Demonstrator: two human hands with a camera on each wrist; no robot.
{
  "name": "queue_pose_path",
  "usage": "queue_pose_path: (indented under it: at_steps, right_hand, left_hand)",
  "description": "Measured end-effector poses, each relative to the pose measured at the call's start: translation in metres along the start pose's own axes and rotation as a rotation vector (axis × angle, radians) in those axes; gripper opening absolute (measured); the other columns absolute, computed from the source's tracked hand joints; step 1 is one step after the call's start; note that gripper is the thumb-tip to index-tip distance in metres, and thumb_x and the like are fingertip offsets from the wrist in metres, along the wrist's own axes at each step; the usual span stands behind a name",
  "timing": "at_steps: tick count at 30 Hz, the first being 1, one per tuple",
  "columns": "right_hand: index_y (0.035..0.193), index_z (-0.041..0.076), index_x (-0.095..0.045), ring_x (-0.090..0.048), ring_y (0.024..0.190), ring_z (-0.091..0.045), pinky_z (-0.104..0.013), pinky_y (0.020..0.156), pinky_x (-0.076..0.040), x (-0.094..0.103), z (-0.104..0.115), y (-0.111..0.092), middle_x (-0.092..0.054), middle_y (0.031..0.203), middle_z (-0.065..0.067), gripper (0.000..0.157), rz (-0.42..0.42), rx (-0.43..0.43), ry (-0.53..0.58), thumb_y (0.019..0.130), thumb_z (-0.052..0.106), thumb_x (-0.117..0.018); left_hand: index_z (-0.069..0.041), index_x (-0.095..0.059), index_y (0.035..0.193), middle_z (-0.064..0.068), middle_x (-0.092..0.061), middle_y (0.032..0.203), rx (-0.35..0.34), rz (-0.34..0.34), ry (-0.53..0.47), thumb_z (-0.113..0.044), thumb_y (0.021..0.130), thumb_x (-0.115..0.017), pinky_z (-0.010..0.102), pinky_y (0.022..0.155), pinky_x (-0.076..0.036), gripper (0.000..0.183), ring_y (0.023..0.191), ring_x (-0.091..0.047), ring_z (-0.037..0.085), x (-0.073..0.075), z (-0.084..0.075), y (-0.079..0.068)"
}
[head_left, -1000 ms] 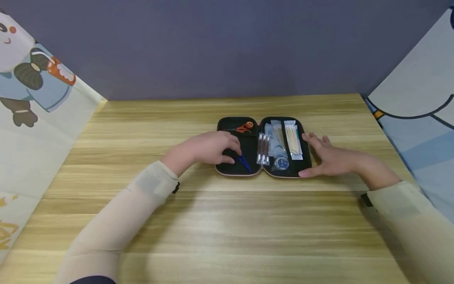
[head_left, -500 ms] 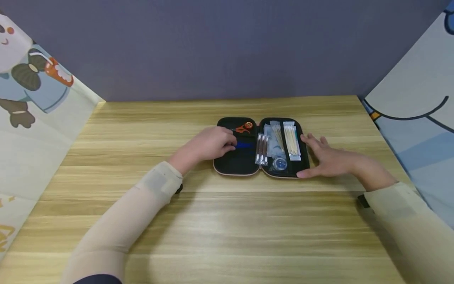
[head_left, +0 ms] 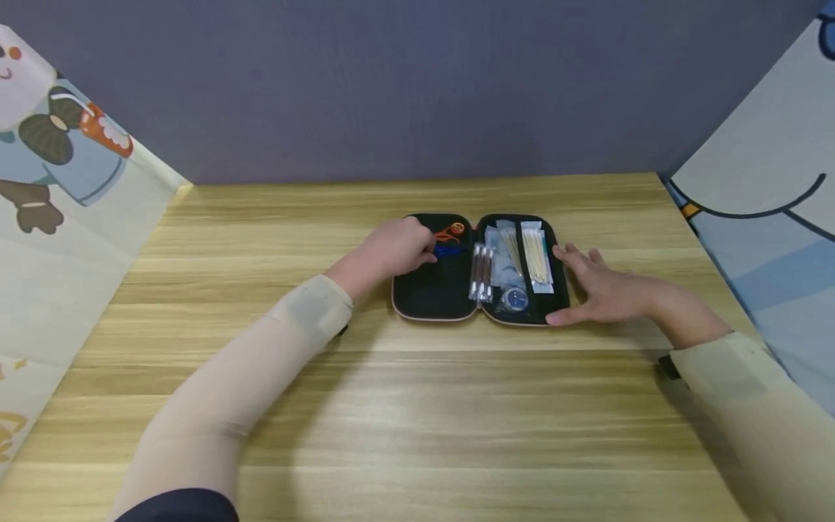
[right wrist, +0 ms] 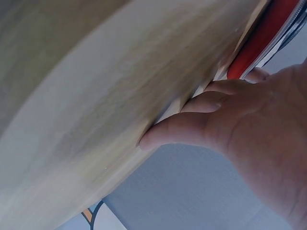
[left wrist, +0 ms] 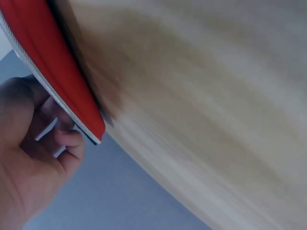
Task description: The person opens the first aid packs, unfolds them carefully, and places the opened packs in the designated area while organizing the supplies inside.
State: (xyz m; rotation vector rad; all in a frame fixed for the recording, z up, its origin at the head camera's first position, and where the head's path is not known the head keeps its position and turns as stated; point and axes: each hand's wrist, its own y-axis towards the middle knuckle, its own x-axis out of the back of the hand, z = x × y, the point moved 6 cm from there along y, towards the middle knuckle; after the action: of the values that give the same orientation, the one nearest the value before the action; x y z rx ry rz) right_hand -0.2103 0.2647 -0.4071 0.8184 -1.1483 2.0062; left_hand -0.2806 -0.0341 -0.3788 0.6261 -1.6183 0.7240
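An unzipped black-lined case point(head_left: 430, 297) with a red outside point(left wrist: 62, 67) lies spread flat on the wooden table. Over its left half, my left hand point(head_left: 399, 246) pinches blue tweezers point(head_left: 450, 251) between thumb and fingers, their tips pointing right. Just behind them, orange-handled scissors point(head_left: 450, 232) sit at the top of that half, partly covered by the hand. My right hand point(head_left: 603, 291) rests with spread fingers against the case's right edge. In the right wrist view, the right hand point(right wrist: 254, 120) has several fingertips down on the table beside the red shell.
The case's right half bears packs of cotton swabs point(head_left: 538, 257) under a black strap and a blue round item point(head_left: 515, 299) in clear wrapping. Brown-filled swab sticks point(head_left: 481, 273) lie along the hinge. A grey-blue partition point(head_left: 417, 87) closes off the table's far edge.
My left hand has moved up and away from me with the tweezers, which have swung from pointing toward me to pointing right. The right hand has stayed at the case's edge.
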Motion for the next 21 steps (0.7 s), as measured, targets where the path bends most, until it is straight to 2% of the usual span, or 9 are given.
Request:
queue_pose_path:
  at_steps: [5,11,13,16,21]
  right_hand:
    - [0.171,0.014,0.012,0.015,0.154,-0.066,-0.091,0.111,-0.008,-0.0006,-0.0006,-0.0004,0.016,0.174,-0.032,0.134,0.008,-0.004,0.003,0.087,0.067,-0.078]
    - [0.171,0.013,0.011,0.015,0.154,-0.066,-0.091,0.111,-0.008,0.0011,0.0019,-0.0006,0.015,0.174,-0.032,0.134,0.008,0.002,0.009,0.087,0.066,-0.079]
    - [0.171,0.013,0.011,0.016,0.154,-0.067,-0.091,0.110,-0.008,0.0018,0.0027,-0.0004,0.016,0.174,-0.032,0.134,0.008,0.004,0.011,0.087,0.065,-0.079]
    - [0.171,0.013,0.011,0.016,0.154,-0.066,-0.092,0.109,-0.007,0.0020,0.0025,-0.0001,0.016,0.174,-0.032,0.134,0.008,0.000,0.007,0.087,0.066,-0.079]
    - [0.171,0.014,0.012,0.016,0.154,-0.066,-0.093,0.108,-0.006,0.0011,0.0023,-0.0001,0.017,0.174,-0.031,0.134,0.008,-0.001,0.008,0.086,0.066,-0.079]
  left_hand:
    - [-0.013,-0.069,0.080,0.001,-0.064,0.074,0.030,0.006,-0.026,-0.031,0.106,-0.068,0.033,0.067,-0.046,0.032,0.066,-0.054,0.016,0.0020,0.0035,0.0044]
    - [-0.014,-0.077,0.094,0.002,-0.074,0.091,0.020,-0.007,0.015,-0.032,0.105,-0.068,0.039,0.077,-0.057,0.023,0.078,-0.065,0.019,0.0011,0.0039,0.0047]
    - [-0.014,-0.076,0.094,0.002,-0.074,0.095,0.016,-0.007,0.040,-0.033,0.105,-0.069,0.041,0.079,-0.057,0.023,0.082,-0.066,0.020,0.0012,0.0035,0.0041]
    - [-0.013,-0.065,0.084,0.004,-0.065,0.092,0.018,0.006,0.054,-0.031,0.105,-0.069,0.040,0.074,-0.052,0.027,0.079,-0.058,0.021,0.0023,0.0028,0.0025]
    - [-0.015,-0.046,0.073,0.003,-0.046,0.082,0.009,0.027,0.023,-0.012,0.102,-0.063,0.035,0.068,-0.037,0.033,0.072,-0.040,0.019,0.0035,0.0042,-0.0012]
